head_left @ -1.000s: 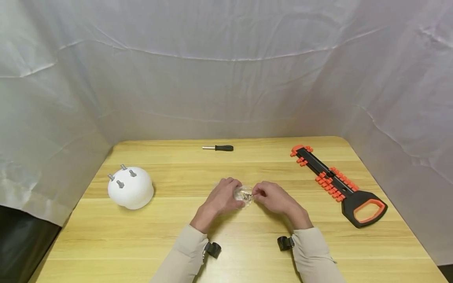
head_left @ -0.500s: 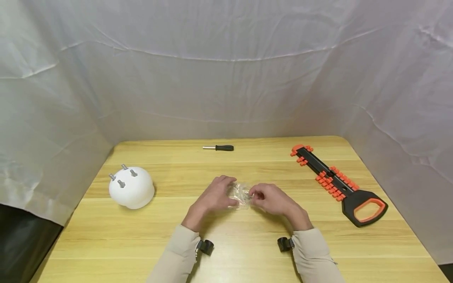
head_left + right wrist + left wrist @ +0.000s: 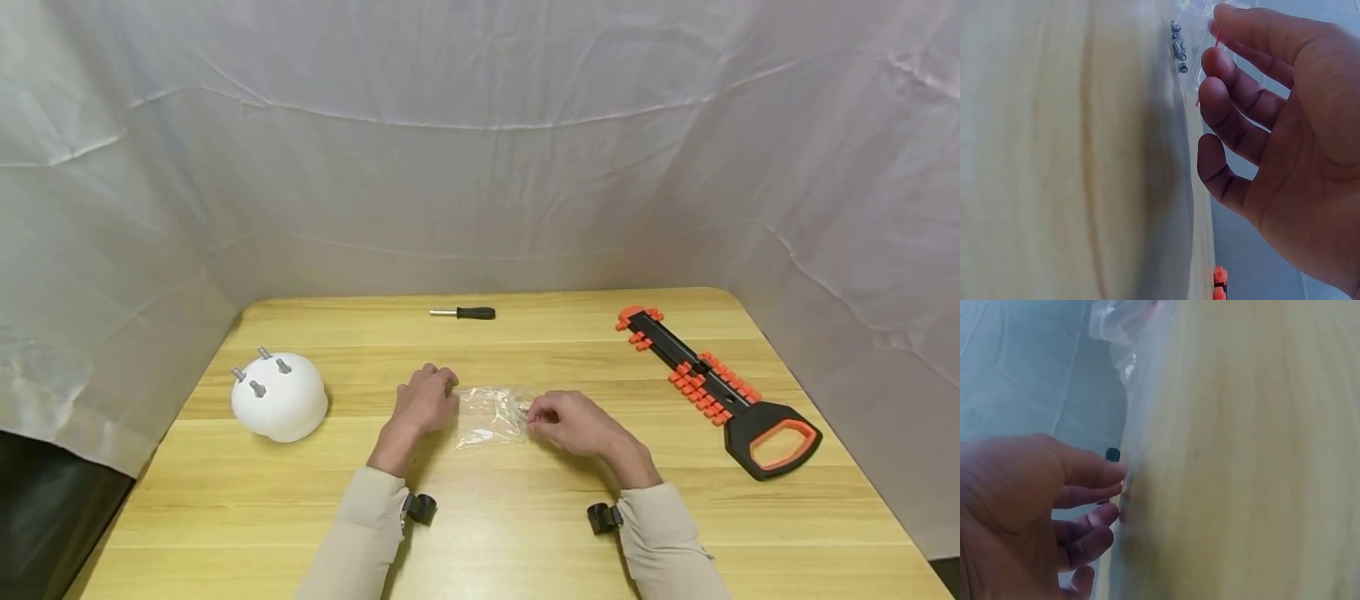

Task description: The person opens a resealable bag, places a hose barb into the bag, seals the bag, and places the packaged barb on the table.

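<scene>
Clear plastic bag (image 3: 491,414): your left hand (image 3: 422,402) and right hand (image 3: 572,422) pinch opposite ends. Right wrist view alone shows small screws (image 3: 1177,47) inside. No legible writing.

Seen from above the table's (image 3: 525,517) near edge, facing its far edge; wrist views close at tabletop level behind each hand, sharing with the head view the clear bag (image 3: 491,414) (image 3: 1124,325) (image 3: 1192,25) mid-table.
</scene>
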Demonstrator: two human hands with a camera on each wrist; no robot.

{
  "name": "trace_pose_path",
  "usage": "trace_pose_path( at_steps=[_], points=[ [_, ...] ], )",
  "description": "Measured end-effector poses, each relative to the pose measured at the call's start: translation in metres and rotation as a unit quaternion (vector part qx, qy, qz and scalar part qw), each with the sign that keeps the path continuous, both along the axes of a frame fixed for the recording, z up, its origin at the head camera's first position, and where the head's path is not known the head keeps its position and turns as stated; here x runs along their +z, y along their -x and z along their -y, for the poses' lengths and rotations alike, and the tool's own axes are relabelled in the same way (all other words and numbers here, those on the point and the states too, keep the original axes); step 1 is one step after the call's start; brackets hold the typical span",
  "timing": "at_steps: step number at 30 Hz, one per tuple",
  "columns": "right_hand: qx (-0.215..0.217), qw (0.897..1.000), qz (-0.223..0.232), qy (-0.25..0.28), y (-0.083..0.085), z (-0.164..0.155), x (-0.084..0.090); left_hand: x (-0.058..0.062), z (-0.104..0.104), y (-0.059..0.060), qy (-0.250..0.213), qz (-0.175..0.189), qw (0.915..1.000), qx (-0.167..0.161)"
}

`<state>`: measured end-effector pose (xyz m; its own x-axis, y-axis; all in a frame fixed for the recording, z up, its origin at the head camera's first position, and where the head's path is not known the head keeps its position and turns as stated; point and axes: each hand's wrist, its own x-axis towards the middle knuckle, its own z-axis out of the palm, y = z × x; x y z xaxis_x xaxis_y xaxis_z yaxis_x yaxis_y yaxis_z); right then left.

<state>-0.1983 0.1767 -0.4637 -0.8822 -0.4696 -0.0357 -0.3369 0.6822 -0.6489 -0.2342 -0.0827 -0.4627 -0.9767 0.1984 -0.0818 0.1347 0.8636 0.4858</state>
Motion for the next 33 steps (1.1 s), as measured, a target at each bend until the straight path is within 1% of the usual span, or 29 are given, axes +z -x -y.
trace_pose_path(
  at_steps=[4, 8, 12, 14, 16, 21, 24, 28, 33],
  points=[
    [-0.004, 1.000, 0.003, 0.003, -0.001, -0.001, 0.001, -0.002, 0.000, 0.002, 0.012, 0.002, 0.9999, 0.011],
    [-0.005, 1.000, -0.001, 0.000, 0.000, -0.003, 0.000, -0.004, -0.001, 0.005, 0.019, 0.001, 0.9998, 0.009],
    [-0.010, 1.000, -0.008, -0.006, 0.002, -0.006, -0.001, -0.004, -0.002, 0.006, 0.026, -0.001, 0.9997, 0.001],
    [-0.011, 1.000, -0.011, -0.007, 0.003, -0.007, -0.002, -0.003, -0.002, 0.006, 0.028, 0.000, 0.9996, -0.008],
    [-0.017, 1.000, -0.008, -0.007, 0.003, -0.008, -0.002, -0.002, -0.003, 0.006, 0.017, 0.006, 0.9997, -0.019],
    [-0.044, 0.999, -0.012, -0.016, 0.005, -0.010, -0.001, 0.002, -0.002, 0.002, -0.025, 0.015, 0.9987, -0.042],
    [-0.055, 0.998, -0.022, -0.023, 0.007, -0.010, 0.000, 0.003, 0.000, -0.001, -0.037, 0.017, 0.9979, -0.051],
    [-0.062, 0.997, -0.025, -0.029, 0.012, -0.011, 0.001, 0.003, 0.003, -0.008, -0.055, 0.034, 0.9956, -0.067],
    [-0.069, 0.996, -0.042, -0.049, 0.018, -0.013, 0.001, 0.002, 0.005, -0.016, -0.057, 0.025, 0.9943, -0.087]
  ],
)
